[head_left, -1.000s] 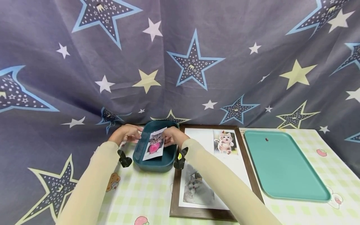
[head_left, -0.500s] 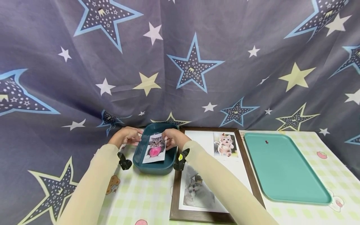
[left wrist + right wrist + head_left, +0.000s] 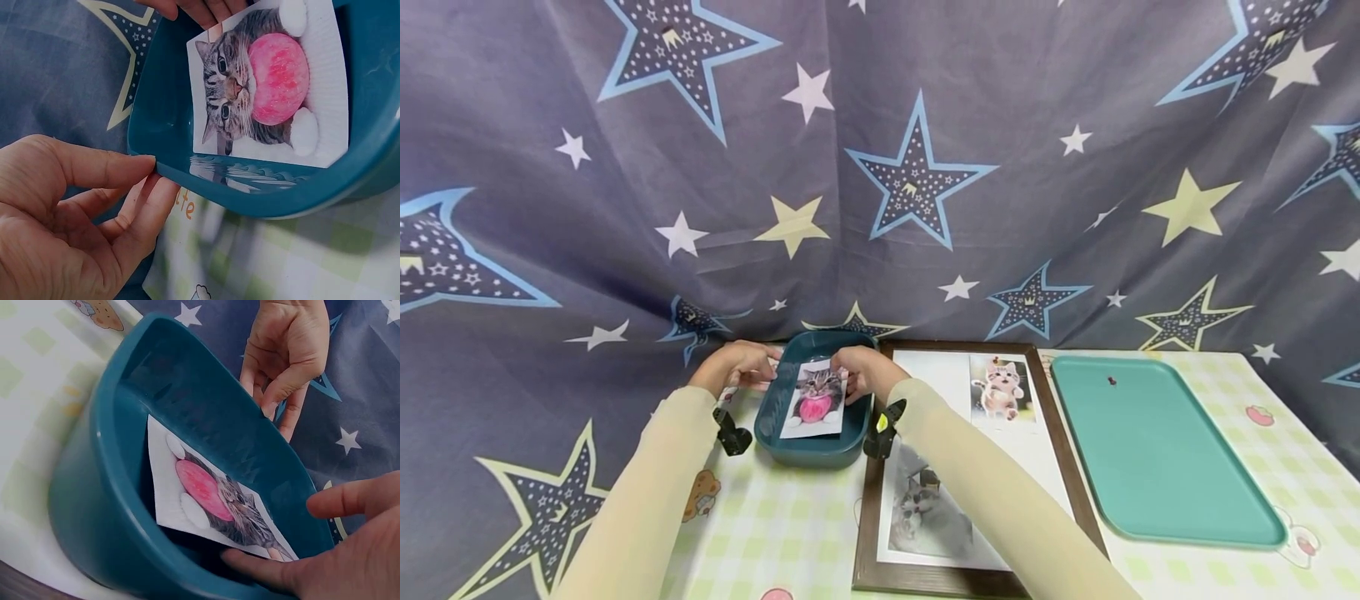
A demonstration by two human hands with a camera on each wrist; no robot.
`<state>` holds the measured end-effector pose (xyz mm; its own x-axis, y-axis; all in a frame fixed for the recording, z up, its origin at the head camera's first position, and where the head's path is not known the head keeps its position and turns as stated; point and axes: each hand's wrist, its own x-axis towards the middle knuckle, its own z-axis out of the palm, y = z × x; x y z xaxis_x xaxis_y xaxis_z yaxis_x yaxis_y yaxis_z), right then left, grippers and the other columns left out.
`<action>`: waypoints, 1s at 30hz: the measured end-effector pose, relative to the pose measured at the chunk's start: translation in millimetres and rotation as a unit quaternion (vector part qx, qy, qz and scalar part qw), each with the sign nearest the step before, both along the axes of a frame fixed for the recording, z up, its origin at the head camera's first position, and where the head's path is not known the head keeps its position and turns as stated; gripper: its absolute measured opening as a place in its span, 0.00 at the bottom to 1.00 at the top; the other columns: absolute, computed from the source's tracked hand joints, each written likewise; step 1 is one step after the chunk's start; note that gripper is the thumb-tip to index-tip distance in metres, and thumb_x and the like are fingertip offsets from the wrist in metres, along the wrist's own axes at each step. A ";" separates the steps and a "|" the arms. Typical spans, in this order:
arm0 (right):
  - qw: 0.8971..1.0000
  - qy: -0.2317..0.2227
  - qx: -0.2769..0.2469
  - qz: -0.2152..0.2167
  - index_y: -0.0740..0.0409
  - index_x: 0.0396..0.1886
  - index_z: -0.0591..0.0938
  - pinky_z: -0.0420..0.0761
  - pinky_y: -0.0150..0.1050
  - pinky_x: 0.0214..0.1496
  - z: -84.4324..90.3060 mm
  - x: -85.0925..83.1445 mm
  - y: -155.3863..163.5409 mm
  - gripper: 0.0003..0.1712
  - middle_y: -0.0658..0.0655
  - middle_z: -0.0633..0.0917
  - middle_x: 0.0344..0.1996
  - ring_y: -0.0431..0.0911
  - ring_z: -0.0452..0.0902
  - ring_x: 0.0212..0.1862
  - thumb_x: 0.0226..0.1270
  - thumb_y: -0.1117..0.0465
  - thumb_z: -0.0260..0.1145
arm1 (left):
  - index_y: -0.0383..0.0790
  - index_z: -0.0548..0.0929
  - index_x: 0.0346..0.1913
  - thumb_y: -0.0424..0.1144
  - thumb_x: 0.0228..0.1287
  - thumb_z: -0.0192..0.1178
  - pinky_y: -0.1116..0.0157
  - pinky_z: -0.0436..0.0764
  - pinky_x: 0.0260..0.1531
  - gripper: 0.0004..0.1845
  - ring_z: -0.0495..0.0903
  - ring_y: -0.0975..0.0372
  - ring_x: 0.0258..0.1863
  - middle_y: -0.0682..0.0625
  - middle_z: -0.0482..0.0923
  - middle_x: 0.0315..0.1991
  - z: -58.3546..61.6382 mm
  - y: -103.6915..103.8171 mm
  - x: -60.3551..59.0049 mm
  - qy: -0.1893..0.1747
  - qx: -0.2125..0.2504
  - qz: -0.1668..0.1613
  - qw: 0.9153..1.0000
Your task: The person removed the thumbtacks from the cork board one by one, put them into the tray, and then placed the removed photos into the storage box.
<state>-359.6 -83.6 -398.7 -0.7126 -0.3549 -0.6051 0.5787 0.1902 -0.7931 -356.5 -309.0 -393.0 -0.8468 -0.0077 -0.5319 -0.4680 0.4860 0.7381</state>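
A photo print (image 3: 814, 404) of a tabby cat with a pink, round thing lies slanted inside a dark teal basin (image 3: 808, 457). My left hand (image 3: 741, 364) pinches the basin's left rim between thumb and fingers, as the left wrist view shows. My right hand (image 3: 861, 371) reaches over the right side of the basin. Its fingertips touch the print's edge, while the thumb stands well apart from them in the right wrist view. What supports the print underneath is hidden.
Right of the basin lies a brown-framed white board (image 3: 940, 575) bearing a pinned kitten picture (image 3: 1000, 387) and a grey cat picture (image 3: 928, 517). Beyond it is a green tray (image 3: 1165, 450) with a red pushpin (image 3: 1112, 381). A starry curtain (image 3: 880, 275) hangs behind the table.
The print has turned and settled flatter inside the basin, its lower right corner swinging right. My right hand stays near its edge; my left hand keeps its place on the rim.
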 end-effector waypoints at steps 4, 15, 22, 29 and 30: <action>1.000 -0.006 -0.003 -0.001 0.71 0.80 0.49 0.63 0.63 0.77 0.3 0.1 0.4 0.40 0.77 0.52 0.78 0.68 0.52 0.79 0.72 0.68 0.52 | 0.26 0.65 0.72 0.18 0.60 0.53 0.68 0.88 0.40 0.34 0.78 0.66 0.33 0.45 0.74 0.42 -0.1 0.3 0.0 0.002 -0.001 -0.008 1.000; 1.000 0.006 -0.018 0.013 0.67 0.80 0.52 0.59 0.62 0.79 0.9 4.8 3.2 0.40 0.74 0.55 0.78 0.68 0.52 0.79 0.70 0.68 0.53 | 0.25 0.63 0.73 0.19 0.62 0.53 0.67 0.88 0.44 0.34 0.79 0.66 0.34 0.42 0.73 0.50 2.2 2.4 3.2 0.002 -0.007 -0.009 1.000; 0.999 0.012 0.010 0.028 0.67 0.78 0.56 0.65 0.64 0.75 -22.0 -14.6 -4.6 0.44 0.77 0.58 0.76 0.70 0.54 0.77 0.62 0.69 0.60 | 0.26 0.62 0.75 0.19 0.63 0.52 0.67 0.88 0.44 0.34 0.79 0.65 0.38 0.41 0.73 0.53 2.8 0.5 6.4 -0.005 -0.011 -0.012 1.000; 1.000 0.020 -0.007 0.020 0.68 0.79 0.54 0.59 0.59 0.80 -1.7 3.2 4.0 0.41 0.77 0.57 0.76 0.68 0.51 0.79 0.67 0.68 0.54 | 0.27 0.62 0.75 0.20 0.64 0.53 0.67 0.87 0.46 0.35 0.80 0.65 0.38 0.41 0.73 0.56 4.2 0.8 5.5 -0.009 -0.004 -0.015 1.000; 1.000 0.018 -0.012 0.020 0.68 0.79 0.53 0.58 0.59 0.80 1.0 5.6 5.3 0.41 0.77 0.57 0.76 0.68 0.51 0.79 0.68 0.68 0.53 | 0.27 0.61 0.75 0.20 0.64 0.53 0.67 0.87 0.47 0.35 0.80 0.66 0.38 0.41 0.73 0.56 4.6 0.6 5.2 -0.008 -0.004 -0.016 1.000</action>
<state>-354.0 -78.3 -397.6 -0.7189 -0.3977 -0.5701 0.5413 0.1943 -0.8181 -351.2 -308.5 -388.5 -0.8384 0.0147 -0.5449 -0.4634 0.5071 0.7267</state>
